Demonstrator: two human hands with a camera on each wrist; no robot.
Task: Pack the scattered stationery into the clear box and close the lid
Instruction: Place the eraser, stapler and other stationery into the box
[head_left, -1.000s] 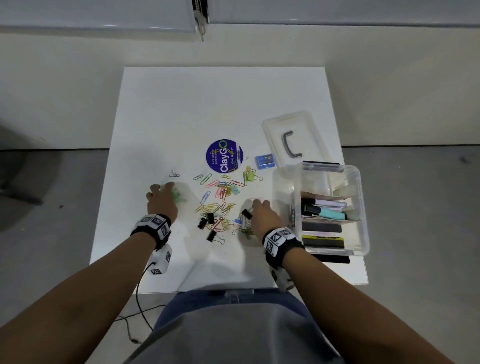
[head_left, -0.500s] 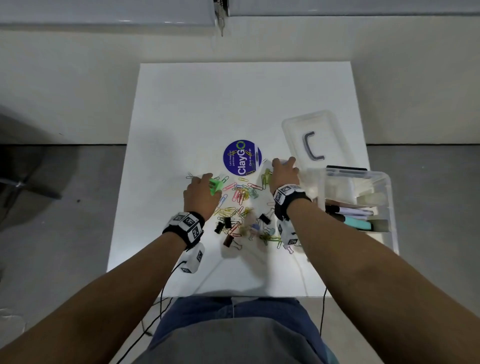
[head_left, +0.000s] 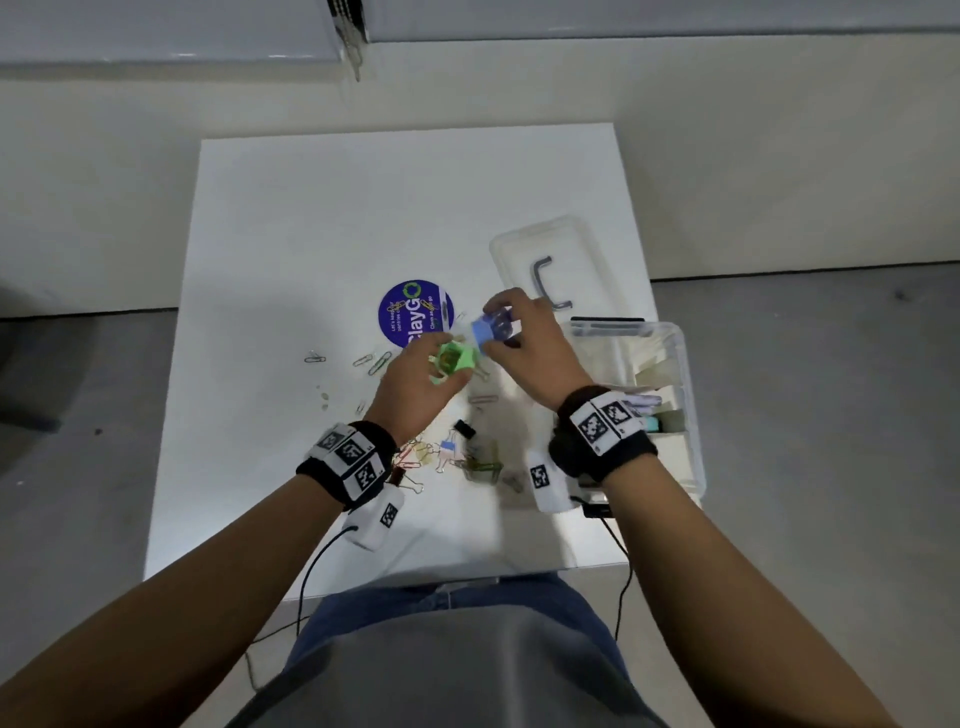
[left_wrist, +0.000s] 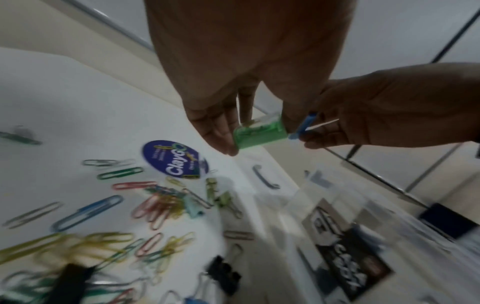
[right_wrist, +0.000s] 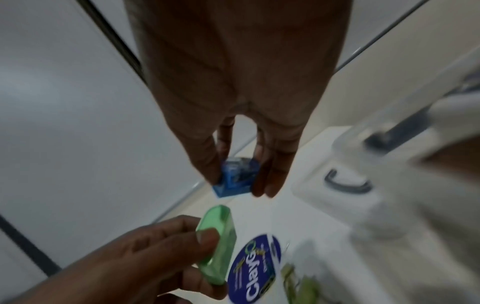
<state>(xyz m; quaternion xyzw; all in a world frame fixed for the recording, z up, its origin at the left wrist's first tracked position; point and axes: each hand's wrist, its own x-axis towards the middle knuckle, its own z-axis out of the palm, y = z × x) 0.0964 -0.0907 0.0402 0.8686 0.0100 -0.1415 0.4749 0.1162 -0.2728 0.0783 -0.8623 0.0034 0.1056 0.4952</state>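
left hand (head_left: 415, 387) pinches green case (head_left: 453, 359), right hand (head_left: 524, 343) pinches blue case (head_left: 491, 328), both above desk (head_left: 291, 249); likely light, rigid, slick plastic, best gripped across short sides.

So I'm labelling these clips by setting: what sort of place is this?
Probably a plain indoor workroom or office corner: a small white table pushed against a bare pale wall, a grey hard floor, and window blinds above.

The far and left parts of the table (head_left: 291, 218) lie bare. Clips (head_left: 470, 457) litter the near middle. The lid (head_left: 561, 244) and the open box (head_left: 685, 395) line the right edge, its near compartments holding pens.
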